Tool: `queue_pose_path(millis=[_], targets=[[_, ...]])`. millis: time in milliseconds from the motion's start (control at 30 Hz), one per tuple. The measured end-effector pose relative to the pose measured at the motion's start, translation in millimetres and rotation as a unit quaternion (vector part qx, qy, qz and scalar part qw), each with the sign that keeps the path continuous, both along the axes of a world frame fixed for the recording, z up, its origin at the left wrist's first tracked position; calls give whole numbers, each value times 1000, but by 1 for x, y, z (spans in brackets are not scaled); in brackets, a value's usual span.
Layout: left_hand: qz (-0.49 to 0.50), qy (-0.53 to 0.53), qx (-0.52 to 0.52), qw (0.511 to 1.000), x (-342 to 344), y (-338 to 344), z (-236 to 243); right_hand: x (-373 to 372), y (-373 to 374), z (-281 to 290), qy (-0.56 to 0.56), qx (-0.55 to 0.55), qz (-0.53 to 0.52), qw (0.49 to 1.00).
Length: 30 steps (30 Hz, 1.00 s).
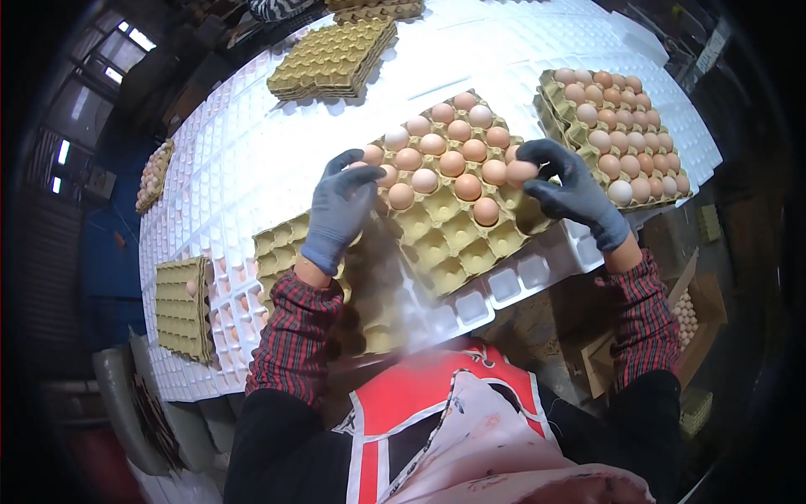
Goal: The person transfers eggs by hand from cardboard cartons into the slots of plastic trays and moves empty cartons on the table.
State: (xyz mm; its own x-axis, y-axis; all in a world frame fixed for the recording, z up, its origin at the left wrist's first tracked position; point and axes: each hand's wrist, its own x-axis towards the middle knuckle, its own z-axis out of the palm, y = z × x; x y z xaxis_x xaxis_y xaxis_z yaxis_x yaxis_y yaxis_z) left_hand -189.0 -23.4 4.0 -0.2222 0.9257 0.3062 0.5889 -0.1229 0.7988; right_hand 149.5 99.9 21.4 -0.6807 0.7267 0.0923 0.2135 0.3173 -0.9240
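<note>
A cardboard egg tray [432, 223] lies tilted in front of me on white plastic trays. Brown and pale eggs [452, 163] fill its far part, while several cups at the near end hold none. My left hand [340, 210], in a grey glove, has finger and thumb closed about an egg [373, 154] at the tray's left edge. At the right edge, my gloved right hand [579, 189] pinches a brown egg [521, 173] between thumb and fingers. Part of the tray's right side is hidden by that hand.
A stack of full egg trays [617, 134] stands to the right, with stacked cardboard trays [332, 60] at the back. More cardboard trays [183, 307] lie on the left. White plastic trays [227, 160] cover the table. An open carton [701, 311] with eggs sits below at the right.
</note>
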Motion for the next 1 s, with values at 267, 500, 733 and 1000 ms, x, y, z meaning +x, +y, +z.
queue_pose_path(millis=[267, 500, 733, 1000], targets=[[81, 489, -166, 853, 45, 7, -4, -64, -22, 5, -222, 407, 190, 865], [76, 90, -66, 991, 24, -23, 2, -51, -18, 3, -155, 340, 195, 907], [84, -378, -134, 912, -44, -103, 15, -24, 19, -21, 211, -219, -4, 953], [173, -325, -113, 923, -202, -162, 0, -88, -1, -22, -328, 444, 21, 833]])
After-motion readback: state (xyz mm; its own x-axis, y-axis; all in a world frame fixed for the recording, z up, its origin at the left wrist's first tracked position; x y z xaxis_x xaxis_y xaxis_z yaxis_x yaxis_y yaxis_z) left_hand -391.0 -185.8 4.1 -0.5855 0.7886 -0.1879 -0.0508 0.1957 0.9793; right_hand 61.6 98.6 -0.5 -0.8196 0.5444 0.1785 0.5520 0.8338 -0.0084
